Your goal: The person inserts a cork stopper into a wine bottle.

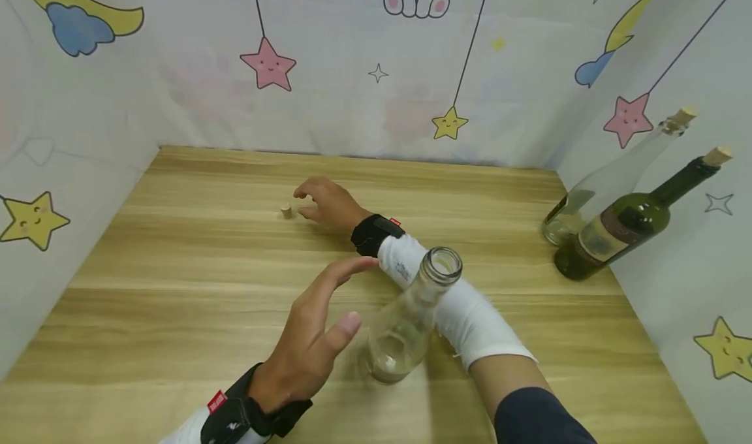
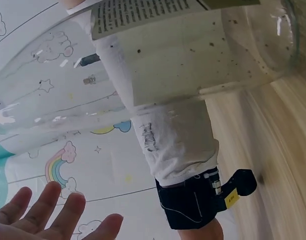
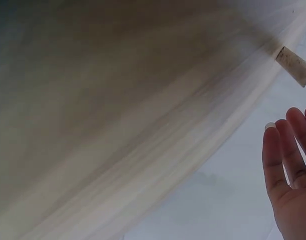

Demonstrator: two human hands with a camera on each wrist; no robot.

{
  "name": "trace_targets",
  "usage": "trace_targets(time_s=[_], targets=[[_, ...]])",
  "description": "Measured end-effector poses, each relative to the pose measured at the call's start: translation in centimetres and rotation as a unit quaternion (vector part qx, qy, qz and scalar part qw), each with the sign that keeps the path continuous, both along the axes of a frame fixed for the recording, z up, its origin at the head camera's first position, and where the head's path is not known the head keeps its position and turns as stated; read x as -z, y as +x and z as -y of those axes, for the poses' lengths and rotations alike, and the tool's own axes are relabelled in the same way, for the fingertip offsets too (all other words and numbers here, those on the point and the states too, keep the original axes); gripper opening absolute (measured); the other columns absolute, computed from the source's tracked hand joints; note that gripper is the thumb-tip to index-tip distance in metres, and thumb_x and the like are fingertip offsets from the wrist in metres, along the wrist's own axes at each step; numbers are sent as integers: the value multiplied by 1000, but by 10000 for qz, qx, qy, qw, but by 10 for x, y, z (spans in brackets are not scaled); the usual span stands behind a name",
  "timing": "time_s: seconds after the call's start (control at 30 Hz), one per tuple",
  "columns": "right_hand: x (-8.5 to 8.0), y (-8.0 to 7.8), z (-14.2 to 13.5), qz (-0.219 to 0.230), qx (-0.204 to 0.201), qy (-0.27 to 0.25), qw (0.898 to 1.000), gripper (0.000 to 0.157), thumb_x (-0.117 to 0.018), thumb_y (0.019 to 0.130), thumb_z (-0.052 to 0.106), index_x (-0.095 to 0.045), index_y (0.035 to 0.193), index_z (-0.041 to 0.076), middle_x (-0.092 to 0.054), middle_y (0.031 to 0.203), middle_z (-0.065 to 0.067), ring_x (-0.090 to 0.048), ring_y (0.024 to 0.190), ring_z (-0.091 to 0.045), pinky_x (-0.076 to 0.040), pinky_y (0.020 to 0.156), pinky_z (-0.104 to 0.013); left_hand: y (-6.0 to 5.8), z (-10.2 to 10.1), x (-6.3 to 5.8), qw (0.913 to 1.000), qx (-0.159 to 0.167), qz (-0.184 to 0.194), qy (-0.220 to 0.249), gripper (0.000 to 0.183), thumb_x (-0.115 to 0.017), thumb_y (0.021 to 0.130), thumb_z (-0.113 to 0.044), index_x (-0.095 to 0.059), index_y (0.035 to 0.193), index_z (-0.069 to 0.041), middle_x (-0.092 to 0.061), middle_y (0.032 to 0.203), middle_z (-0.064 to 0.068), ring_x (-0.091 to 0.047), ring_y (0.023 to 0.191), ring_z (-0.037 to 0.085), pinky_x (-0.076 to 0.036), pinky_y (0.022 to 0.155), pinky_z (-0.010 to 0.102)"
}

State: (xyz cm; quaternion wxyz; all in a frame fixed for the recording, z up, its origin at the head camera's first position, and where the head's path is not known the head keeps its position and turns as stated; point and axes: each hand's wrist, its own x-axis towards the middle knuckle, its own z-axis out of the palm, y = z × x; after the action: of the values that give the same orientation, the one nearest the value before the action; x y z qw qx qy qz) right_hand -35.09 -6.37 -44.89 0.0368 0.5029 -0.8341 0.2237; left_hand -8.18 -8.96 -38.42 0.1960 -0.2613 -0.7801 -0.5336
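Observation:
A small cork [image 1: 286, 211] stands on the wooden table toward the back left. My right hand [image 1: 331, 202] reaches across to it, thumb and fingers parted just right of the cork. In the right wrist view the cork [image 3: 294, 67] is apart from the fingertips. An uncorked clear glass bottle [image 1: 405, 326] stands upright near the front, in front of my right forearm. Beside it, my left hand [image 1: 311, 339] is spread with nothing in its grasp. The left wrist view shows that bottle [image 2: 182, 60] close up, with a printed label, above the relaxed left fingers [image 2: 75, 205].
At the right edge of the table [image 1: 176, 287] stand a corked clear bottle [image 1: 605, 183] and a corked dark green wine bottle [image 1: 634, 222]. Cloth walls [image 1: 352, 104] printed with stars and moons close off the back and both sides.

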Motion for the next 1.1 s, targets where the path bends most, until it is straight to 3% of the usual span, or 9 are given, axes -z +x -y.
trace_targets(time_s=[0.13,0.23,0.43,0.67,1.1], targets=[[0,4,4,46,47,180,9998,34,-71,93,18,-66,125,6,-67,123,-8,-62,112,-21,-53,95,-32,2,3,3,9997,-218,148,21,43,-40,99,-15,-50,141,-10,-56,140,4,-51,132,23,-42,107,51],[0,4,5,-5,15,195,9998,35,-71,94,19,-66,125,6,-67,122,-8,-63,111,-21,-54,94,-32,3,2,5,9991,-305,278,91,45,-40,96,-7,-52,139,-11,-57,138,1,-51,132,22,-42,108,49],[3,3,6,101,-41,218,9997,26,-67,96,16,-71,120,7,-70,114,-6,-65,102,-20,-55,86,-32,3,0,6,9987,-342,321,188,44,-42,96,-4,-53,138,-12,-58,137,4,-51,132,22,-42,109,47],[6,6,1,150,-208,234,9994,18,-67,97,16,-73,111,8,-72,107,-2,-64,101,-15,-53,90,-30,7,0,7,9981,-413,442,83,44,-43,97,-3,-52,139,-15,-57,138,1,-51,131,21,-42,107,50],[-25,37,-50,-238,-672,-241,9972,12,-67,95,8,-73,104,3,-69,98,-8,-63,89,-22,-53,78,-33,-2,8,5,9975,-551,396,199,41,-42,98,-4,-55,136,-11,-59,136,4,-51,131,21,-40,111,43]])
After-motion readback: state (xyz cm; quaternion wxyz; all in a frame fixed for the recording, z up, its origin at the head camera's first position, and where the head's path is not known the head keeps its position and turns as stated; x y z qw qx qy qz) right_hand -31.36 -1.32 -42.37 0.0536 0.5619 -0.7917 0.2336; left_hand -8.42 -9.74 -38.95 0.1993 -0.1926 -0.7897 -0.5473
